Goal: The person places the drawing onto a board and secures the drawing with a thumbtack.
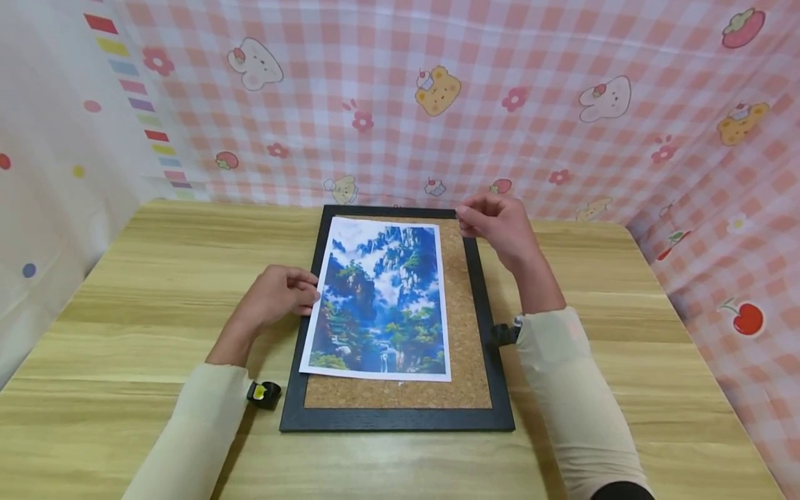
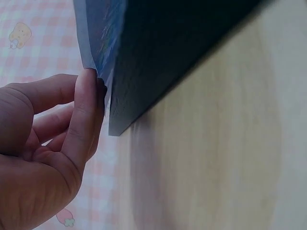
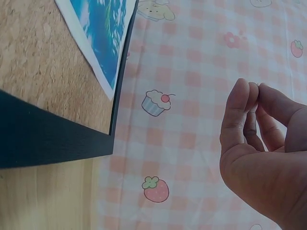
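Note:
A printed landscape picture (image 1: 381, 298) with a white border lies over a cork board (image 1: 465, 333) in a black frame (image 1: 400, 420). It sits toward the left and overlaps the frame's left side. My left hand (image 1: 284, 295) pinches the picture's left edge between thumb and fingers; the left wrist view shows the thumb (image 2: 84, 110) on the paper's edge. Over the frame's top right corner is my right hand (image 1: 496, 226), raised, its thumb and fingertips (image 3: 238, 96) pinched together. A tiny tip shows between them, too small to make out.
The frame lies on a wood-grain table (image 1: 156, 292), its far edge close to a pink checked cloth (image 1: 387, 139) that hangs behind. White cloth (image 1: 56, 173) hangs at the left. Each wrist wears a small black camera, such as the left one (image 1: 264, 394).

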Demonstrator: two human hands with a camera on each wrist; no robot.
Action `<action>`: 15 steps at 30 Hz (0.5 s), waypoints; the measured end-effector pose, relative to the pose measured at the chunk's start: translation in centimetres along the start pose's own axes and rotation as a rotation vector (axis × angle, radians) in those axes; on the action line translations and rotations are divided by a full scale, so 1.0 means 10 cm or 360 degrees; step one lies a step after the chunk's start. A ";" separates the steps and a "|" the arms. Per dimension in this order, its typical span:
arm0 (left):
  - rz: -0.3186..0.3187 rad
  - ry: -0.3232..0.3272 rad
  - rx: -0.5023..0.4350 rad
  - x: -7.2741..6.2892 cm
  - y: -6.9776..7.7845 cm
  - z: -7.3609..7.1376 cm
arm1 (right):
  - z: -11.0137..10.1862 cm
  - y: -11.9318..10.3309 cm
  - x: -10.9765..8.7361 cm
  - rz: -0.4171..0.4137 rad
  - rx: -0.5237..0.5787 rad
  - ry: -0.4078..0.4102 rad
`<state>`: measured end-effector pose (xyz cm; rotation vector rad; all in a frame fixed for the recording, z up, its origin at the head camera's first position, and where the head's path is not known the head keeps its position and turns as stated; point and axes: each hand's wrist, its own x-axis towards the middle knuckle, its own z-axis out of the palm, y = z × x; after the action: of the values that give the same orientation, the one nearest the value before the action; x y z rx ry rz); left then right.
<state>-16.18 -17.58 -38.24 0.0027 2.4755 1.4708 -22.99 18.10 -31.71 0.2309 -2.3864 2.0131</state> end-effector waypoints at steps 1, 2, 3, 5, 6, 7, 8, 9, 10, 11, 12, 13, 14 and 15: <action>0.0008 0.0000 0.0000 0.00 0.00 0.00 | 0.01 0.00 0.00 -0.0001 -0.0009 0.0001; 0.0018 -0.0003 -0.0001 0.00 0.01 0.01 | 0.02 0.00 0.01 0.0004 -0.0009 0.0003; 0.0027 -0.0007 -0.0005 0.00 0.02 0.01 | 0.03 -0.01 0.02 0.0009 -0.0009 0.0003; 0.0042 -0.0010 -0.0007 -0.01 0.04 0.02 | 0.05 -0.01 0.03 0.0018 -0.0007 -0.0005; 0.0042 -0.0010 -0.0005 -0.01 0.05 0.03 | 0.06 -0.01 0.03 0.0023 -0.0001 -0.0006; 0.0044 -0.0011 -0.0006 -0.01 0.06 0.04 | 0.07 0.00 0.04 0.0024 0.0003 -0.0009; 0.0046 -0.0013 -0.0004 -0.01 0.06 0.05 | 0.08 0.00 0.04 0.0027 0.0012 -0.0011; 0.0043 -0.0011 -0.0003 -0.01 0.07 0.05 | 0.08 0.00 0.04 0.0029 0.0015 -0.0011; 0.0042 -0.0008 0.0001 -0.01 0.08 0.06 | 0.09 0.01 0.05 0.0027 0.0017 -0.0010; 0.0038 -0.0006 0.0001 -0.01 0.08 0.07 | 0.10 0.01 0.05 0.0028 0.0024 -0.0007; 0.0041 -0.0010 0.0002 -0.01 0.08 0.07 | 0.10 0.02 0.05 0.0026 0.0028 -0.0007; 0.0045 -0.0014 0.0004 -0.01 0.08 0.08 | 0.11 0.02 0.06 0.0024 0.0029 -0.0010; 0.0051 -0.0022 0.0006 -0.01 0.08 0.09 | 0.12 0.02 0.06 0.0025 0.0031 -0.0013; 0.0055 -0.0029 0.0004 -0.01 0.08 0.09 | 0.12 0.03 0.06 0.0023 0.0031 -0.0017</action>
<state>-16.02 -16.40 -37.92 0.0594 2.4746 1.4743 -23.54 16.88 -32.11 0.2259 -2.3824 2.0476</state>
